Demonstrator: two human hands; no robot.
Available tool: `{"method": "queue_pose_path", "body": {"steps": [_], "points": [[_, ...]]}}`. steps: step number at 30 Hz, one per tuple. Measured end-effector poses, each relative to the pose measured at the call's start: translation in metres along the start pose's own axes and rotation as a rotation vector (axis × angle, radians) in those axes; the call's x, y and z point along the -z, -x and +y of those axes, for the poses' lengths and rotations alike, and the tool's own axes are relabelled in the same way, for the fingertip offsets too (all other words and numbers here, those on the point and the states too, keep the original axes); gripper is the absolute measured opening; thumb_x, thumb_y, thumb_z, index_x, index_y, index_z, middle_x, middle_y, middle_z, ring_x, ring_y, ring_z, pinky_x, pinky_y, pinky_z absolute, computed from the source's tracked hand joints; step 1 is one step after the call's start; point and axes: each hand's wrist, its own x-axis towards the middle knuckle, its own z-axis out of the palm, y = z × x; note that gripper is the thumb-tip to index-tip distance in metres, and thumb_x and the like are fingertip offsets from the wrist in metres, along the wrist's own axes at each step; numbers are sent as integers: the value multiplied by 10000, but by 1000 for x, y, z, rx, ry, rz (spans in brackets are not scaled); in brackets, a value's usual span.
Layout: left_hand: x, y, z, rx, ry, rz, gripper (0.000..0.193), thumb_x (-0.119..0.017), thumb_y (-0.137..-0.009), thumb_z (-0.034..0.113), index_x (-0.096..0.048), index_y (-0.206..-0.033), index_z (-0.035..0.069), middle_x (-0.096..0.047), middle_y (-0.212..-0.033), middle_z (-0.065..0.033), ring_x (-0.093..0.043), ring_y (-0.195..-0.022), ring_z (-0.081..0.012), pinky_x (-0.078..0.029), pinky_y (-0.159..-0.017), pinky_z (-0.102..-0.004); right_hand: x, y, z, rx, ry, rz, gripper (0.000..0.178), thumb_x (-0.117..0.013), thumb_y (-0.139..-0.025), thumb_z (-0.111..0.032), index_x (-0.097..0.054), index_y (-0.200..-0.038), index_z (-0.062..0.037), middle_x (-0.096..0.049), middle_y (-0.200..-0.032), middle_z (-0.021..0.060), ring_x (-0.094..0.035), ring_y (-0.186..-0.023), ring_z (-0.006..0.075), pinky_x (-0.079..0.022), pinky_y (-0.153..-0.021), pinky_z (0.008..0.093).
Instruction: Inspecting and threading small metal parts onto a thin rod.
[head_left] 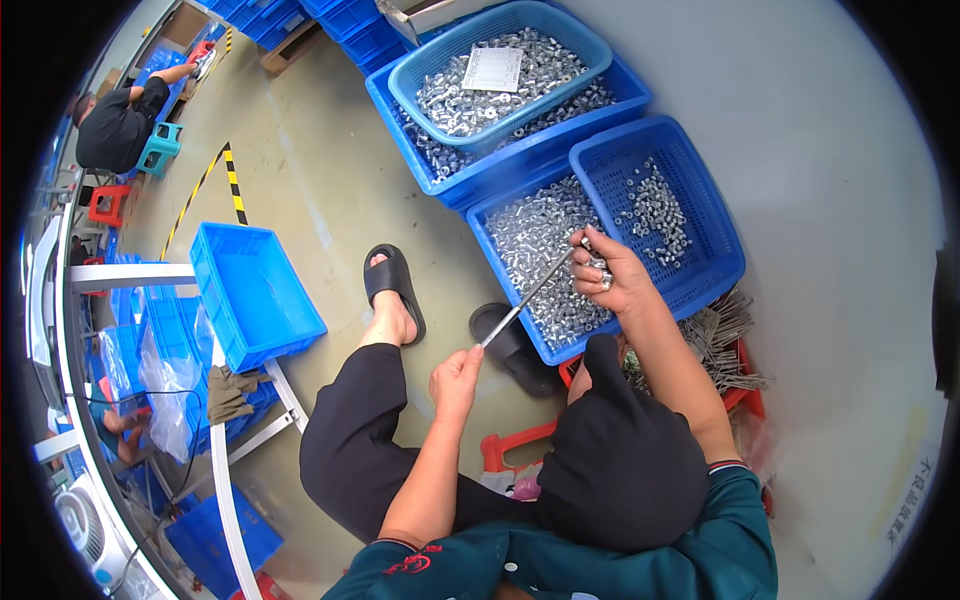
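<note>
My left hand (pixel 456 384) is closed round the lower end of a thin metal rod (pixel 527 300), which slants up to the right. At its upper end my right hand (pixel 622 278) is curled, with several small silver metal sleeves (pixel 597 268) held in the fingers. A sleeve seems to be at the rod's tip, but the fingers partly hide it. Both hands are apart from the containers; the right one is above a blue bin (pixel 578 350) full of loose metal sleeves (pixel 545 235). Overlapping that bin, a blue perforated basket (pixel 718 225) holds fewer sleeves.
Farther back, a light-blue basket (pixel 400 90) of metal pieces with a paper label (pixel 492 69) sits in a larger blue bin (pixel 440 180). Thin metal rods (pixel 715 340) lie by my right knee. An empty blue crate (pixel 250 290) stands left. Another person (pixel 115 125) sits far left.
</note>
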Motion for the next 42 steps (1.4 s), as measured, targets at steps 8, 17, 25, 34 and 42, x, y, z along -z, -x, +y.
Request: {"method": "queue_pose_path", "body": {"steps": [8, 17, 25, 34, 42], "points": [[1, 2, 2, -31, -33, 23, 465, -569, -851, 411, -482, -594, 34, -344, -499, -43, -342, -480, -126, -307, -460, -323, -12, 2, -1, -99, 204, 130, 177, -533, -892, -182, -572, -916, -11, -511, -657, 17, -410, -441, 61, -281, -355, 174], [-13, -4, -12, 18, 297, -77, 447, -556, -888, 370, -458, -573, 68, -349, -541, 68, -291, -517, -44, -235, -456, -240, -37, 5, 31, -53, 716, 192, 238, -539, -900, -216, -591, -1030, -23, -486, -692, -16, -407, -498, 33, -276, -387, 159], [-12, -5, -17, 93, 468, -158, 420, -503, -924, 345, -413, -577, 126, -336, -544, 79, -260, -495, -32, -191, -455, -222, -1, -14, 18, -106, -62, 298, 200, -502, -904, -203, -528, -970, -17, -546, -782, 83, -469, -527, 100, -338, -361, 184], [-14, -6, -20, 99, 422, -131, 445, -564, -887, 363, -455, -566, 74, -336, -550, 86, -277, -524, -32, -213, -458, -236, 15, -13, 18, -171, -31, 304, 204, -477, -895, -155, -510, -1025, -2, -528, -802, 81, -468, -566, 114, -311, -367, 183], [-9, -2, -13, 73, 128, -71, 498, -566, -845, 464, -515, -594, 37, -369, -497, 18, -351, -500, -73, -306, -471, -287, 15, -4, 4, -109, -6, 79, 175, -508, -868, -124, -524, -1002, -12, -490, -734, 33, -381, -484, 58, -270, -349, 170]]}}
